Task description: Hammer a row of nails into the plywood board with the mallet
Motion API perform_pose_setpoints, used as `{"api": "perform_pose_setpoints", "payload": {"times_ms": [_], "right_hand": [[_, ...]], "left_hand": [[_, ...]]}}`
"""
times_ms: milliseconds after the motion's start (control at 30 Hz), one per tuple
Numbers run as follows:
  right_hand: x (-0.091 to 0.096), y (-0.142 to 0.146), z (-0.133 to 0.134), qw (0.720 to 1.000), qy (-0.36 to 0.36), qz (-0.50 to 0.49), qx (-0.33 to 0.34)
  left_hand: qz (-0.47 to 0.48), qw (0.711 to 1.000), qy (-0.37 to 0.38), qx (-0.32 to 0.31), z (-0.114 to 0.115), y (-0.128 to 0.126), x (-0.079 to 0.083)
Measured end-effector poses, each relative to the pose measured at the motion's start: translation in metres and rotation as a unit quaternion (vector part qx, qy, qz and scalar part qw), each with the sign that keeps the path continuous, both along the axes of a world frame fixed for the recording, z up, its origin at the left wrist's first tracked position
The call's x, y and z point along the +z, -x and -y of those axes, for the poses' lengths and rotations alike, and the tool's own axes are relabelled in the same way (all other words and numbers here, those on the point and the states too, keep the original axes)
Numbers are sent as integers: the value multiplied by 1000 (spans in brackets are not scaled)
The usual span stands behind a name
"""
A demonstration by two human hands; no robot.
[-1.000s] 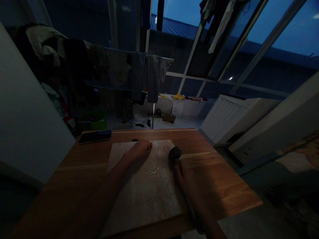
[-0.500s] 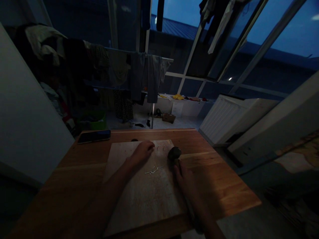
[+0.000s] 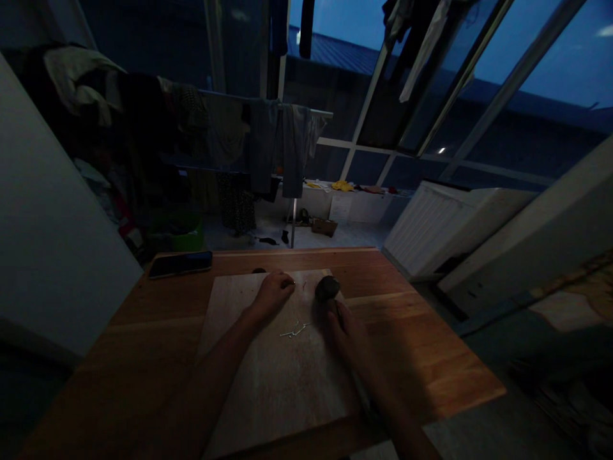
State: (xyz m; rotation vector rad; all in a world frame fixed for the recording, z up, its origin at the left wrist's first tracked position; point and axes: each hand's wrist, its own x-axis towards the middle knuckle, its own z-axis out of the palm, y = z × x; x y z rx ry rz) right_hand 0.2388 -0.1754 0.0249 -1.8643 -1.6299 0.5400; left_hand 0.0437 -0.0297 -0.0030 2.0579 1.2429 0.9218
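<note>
The scene is very dim. A pale wooden board (image 3: pixel 268 383) lies on a brown wooden table (image 3: pixel 143 332). My left hand (image 3: pixel 272 294) rests near the board's far edge with its fingers pinched together on a small nail that I can barely make out. My right hand (image 3: pixel 352 338) is closed round the handle of a hammer whose dark head (image 3: pixel 327 289) sits just right of the left hand's fingertips. A small loose pile of thin nails (image 3: pixel 294 330) lies on the board between the two hands.
A dark phone (image 3: pixel 181 263) lies at the table's far left corner. Beyond the table stand a clothes rack hung with garments (image 3: pixel 268 147), a white radiator (image 3: pixel 431 223) at the right, and a pale panel (image 3: pixel 48 243) at the left.
The hammer head has moved left, closer to the left hand's fingertips. The left hand has stayed near the board's far edge.
</note>
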Motion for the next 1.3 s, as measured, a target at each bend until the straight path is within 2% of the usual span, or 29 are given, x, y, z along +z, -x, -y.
{"api": "perform_pose_setpoints", "payload": {"times_ms": [200, 400, 500, 633, 733, 833, 867, 933, 1000, 1067, 1133, 1300], "right_hand": [[15, 28, -32, 998, -52, 2, 35], [10, 45, -47, 997, -28, 24, 68], [10, 45, -46, 998, -28, 30, 57], [16, 38, -40, 996, -17, 26, 87], [14, 24, -27, 997, -27, 9, 78], [5, 8, -9, 998, -16, 8, 54], [1, 4, -3, 999, -13, 10, 49], [-6, -1, 7, 999, -9, 11, 37], [-11, -3, 13, 1000, -2, 8, 24], [-13, -2, 15, 1000, 1, 3, 19], [-14, -1, 15, 1000, 0, 5, 16], [-15, 0, 13, 1000, 9, 15, 5]], "left_hand": [[-4, 1000, 3, 10, 1, 0, -2], [-17, 1000, 8, -6, -2, 2, -4], [-20, 1000, 13, -19, -2, 2, -3], [-21, 1000, 9, -14, 0, 0, -2], [3, 1000, -14, 9, 3, 0, -3], [15, 999, -30, 32, 9, 2, 3], [3, 999, -35, 13, 13, 2, 7], [-55, 995, -40, -70, 24, 2, 17], [-143, 975, -27, -168, 37, -1, 29], [-226, 948, -11, -226, 50, -6, 39], [-277, 931, -5, -238, 59, -11, 45], [-287, 928, -16, -236, 61, -13, 49]]}}
